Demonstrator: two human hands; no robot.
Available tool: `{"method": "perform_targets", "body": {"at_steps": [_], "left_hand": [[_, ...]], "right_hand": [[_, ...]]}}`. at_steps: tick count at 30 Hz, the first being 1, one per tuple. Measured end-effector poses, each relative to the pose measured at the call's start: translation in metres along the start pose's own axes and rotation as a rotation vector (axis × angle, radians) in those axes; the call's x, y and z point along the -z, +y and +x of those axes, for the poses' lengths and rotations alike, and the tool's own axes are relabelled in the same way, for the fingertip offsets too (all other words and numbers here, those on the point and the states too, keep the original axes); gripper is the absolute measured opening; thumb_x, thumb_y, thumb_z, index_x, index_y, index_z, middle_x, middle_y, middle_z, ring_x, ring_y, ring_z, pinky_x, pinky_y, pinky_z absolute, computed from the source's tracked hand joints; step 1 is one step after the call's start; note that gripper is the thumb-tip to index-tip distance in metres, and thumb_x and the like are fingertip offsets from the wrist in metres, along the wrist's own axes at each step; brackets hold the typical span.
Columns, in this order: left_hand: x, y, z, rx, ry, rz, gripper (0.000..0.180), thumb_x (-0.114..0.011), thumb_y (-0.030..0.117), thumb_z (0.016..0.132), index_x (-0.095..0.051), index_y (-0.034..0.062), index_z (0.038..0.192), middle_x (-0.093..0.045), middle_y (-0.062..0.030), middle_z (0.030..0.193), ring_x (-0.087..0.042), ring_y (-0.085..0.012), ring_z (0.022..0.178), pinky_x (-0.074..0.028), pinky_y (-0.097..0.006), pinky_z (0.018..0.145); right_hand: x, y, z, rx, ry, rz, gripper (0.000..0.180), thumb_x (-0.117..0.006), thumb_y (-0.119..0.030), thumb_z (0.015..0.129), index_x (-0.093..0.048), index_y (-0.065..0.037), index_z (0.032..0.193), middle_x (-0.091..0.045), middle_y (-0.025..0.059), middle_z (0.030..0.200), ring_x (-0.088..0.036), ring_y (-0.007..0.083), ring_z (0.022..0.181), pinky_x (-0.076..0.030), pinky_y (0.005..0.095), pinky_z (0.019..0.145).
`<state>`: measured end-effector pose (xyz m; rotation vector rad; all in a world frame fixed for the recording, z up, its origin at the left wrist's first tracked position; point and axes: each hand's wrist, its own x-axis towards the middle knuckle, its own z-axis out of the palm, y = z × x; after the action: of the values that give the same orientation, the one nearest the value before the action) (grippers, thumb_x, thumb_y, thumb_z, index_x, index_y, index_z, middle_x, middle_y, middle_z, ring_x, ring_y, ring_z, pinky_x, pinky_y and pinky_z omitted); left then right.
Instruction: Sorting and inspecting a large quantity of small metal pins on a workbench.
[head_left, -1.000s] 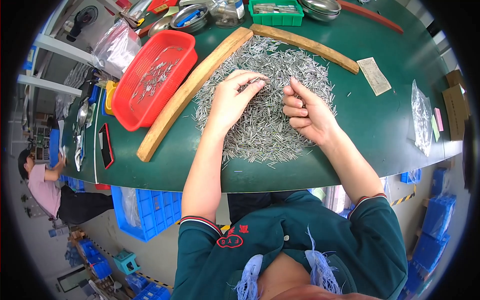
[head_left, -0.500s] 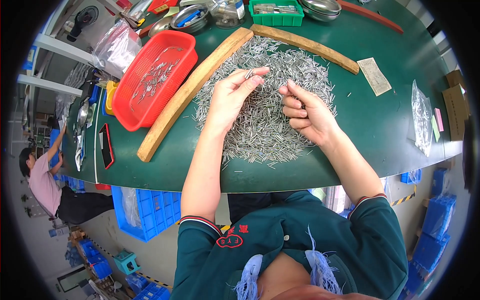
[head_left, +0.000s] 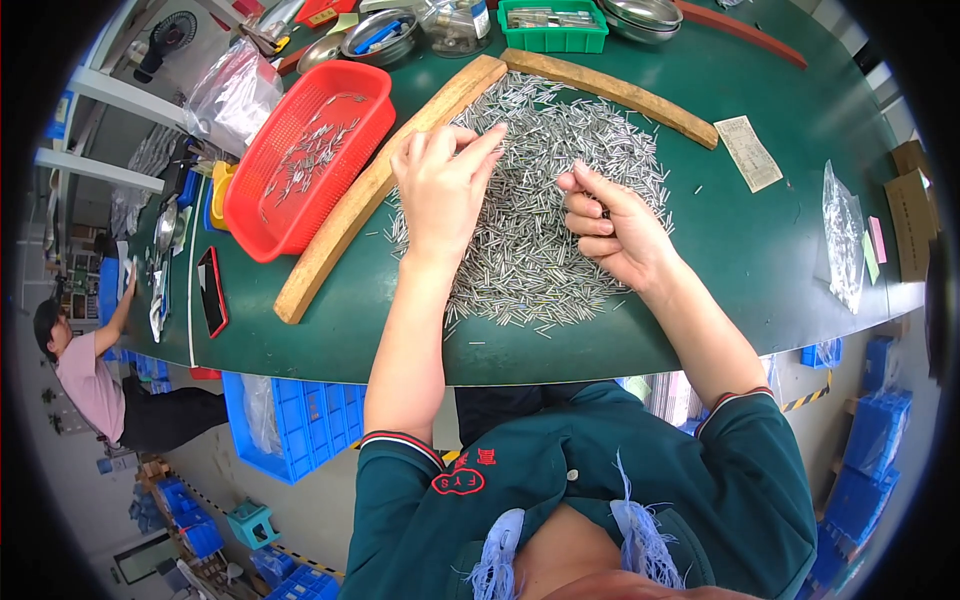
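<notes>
A wide heap of short, thin metal pins (head_left: pixel 540 250) is spread over the green tabletop. Above its left part is my left hand (head_left: pixel 440 185), back upward and fingers bent; whatever lies under them is hidden. The hand is close to a wooden bar (head_left: pixel 345 225) that borders the heap. My right hand (head_left: pixel 620 225) hovers over the right side of the heap, its fingers curled in and thumb against the index finger. Anything in that pinch is too small to make out. Left of the bar, a red perforated basket (head_left: pixel 255 215) contains some loose pins.
A second wooden bar (head_left: pixel 620 95) edges the heap at the back. Behind it stand a green tray (head_left: pixel 553 40) and metal bowls (head_left: pixel 640 18). A paper slip (head_left: pixel 748 153) and a clear plastic bag (head_left: pixel 843 240) lie right. Another person (head_left: pixel 90 370) works far left.
My left hand has turned palm down and shifted left toward the wooden bar; the pins seen at its fingertips earlier are out of sight. My right hand stays almost still.
</notes>
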<state>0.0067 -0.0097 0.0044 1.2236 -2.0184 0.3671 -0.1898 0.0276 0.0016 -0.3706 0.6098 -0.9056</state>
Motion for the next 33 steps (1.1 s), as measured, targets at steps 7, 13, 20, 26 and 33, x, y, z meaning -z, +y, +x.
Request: {"method": "perform_targets", "body": {"at_steps": [7, 13, 20, 26, 33], "left_hand": [[0.0, 0.014, -0.001, 0.412, -0.146, -0.92, 0.029, -0.064, 0.009, 0.082, -0.066, 0.0123, 0.111, -0.054, 0.0004, 0.084, -0.05, -0.008, 0.082, -0.041, -0.021, 0.074], [0.004, 0.024, -0.001, 0.422, -0.236, -1.169, 0.028, -0.062, 0.01, 0.084, -0.065, 0.0114, 0.112, -0.057, -0.0011, 0.091, -0.053, -0.0089, 0.087, -0.043, -0.022, 0.077], [0.001, 0.025, -0.003, 0.331, -0.238, -1.255, 0.027, -0.062, 0.01, 0.084, -0.065, 0.0116, 0.111, -0.057, -0.003, 0.098, -0.054, -0.0126, 0.095, -0.043, -0.024, 0.084], [0.0, 0.026, -0.003, 0.318, -0.247, -1.279, 0.026, -0.061, 0.011, 0.085, -0.065, 0.0116, 0.111, -0.056, -0.0054, 0.103, -0.053, -0.0148, 0.099, -0.044, -0.026, 0.085], [0.0, 0.025, -0.003, 0.297, -0.269, -1.243, 0.026, -0.06, 0.012, 0.085, -0.065, 0.011, 0.11, -0.056, -0.0069, 0.107, -0.052, -0.0176, 0.102, -0.043, -0.029, 0.087]], "right_hand": [[-0.001, 0.0, -0.001, -0.004, -0.008, -0.008, 0.026, -0.052, -0.027, 0.093, -0.056, -0.002, 0.1, -0.036, -0.0074, 0.064, -0.029, -0.0009, 0.049, -0.019, 0.0135, 0.037], [0.001, 0.0, -0.001, -0.001, 0.002, -0.026, 0.027, -0.053, -0.027, 0.092, -0.056, -0.002, 0.099, -0.036, -0.0077, 0.063, -0.029, -0.0009, 0.049, -0.019, 0.0137, 0.037], [-0.001, 0.0, -0.002, 0.0, -0.001, -0.045, 0.027, -0.052, -0.028, 0.093, -0.056, -0.002, 0.099, -0.036, -0.0078, 0.064, -0.029, -0.0012, 0.049, -0.018, 0.0138, 0.036], [-0.003, 0.001, -0.002, -0.02, 0.005, -0.042, 0.026, -0.052, -0.028, 0.093, -0.057, -0.003, 0.098, -0.036, -0.008, 0.064, -0.029, -0.0014, 0.048, -0.018, 0.0134, 0.037], [-0.003, 0.001, -0.003, -0.058, 0.006, -0.081, 0.028, -0.05, -0.029, 0.094, -0.056, -0.003, 0.1, -0.039, -0.0066, 0.067, -0.029, -0.0015, 0.049, -0.019, 0.0133, 0.036]]}}
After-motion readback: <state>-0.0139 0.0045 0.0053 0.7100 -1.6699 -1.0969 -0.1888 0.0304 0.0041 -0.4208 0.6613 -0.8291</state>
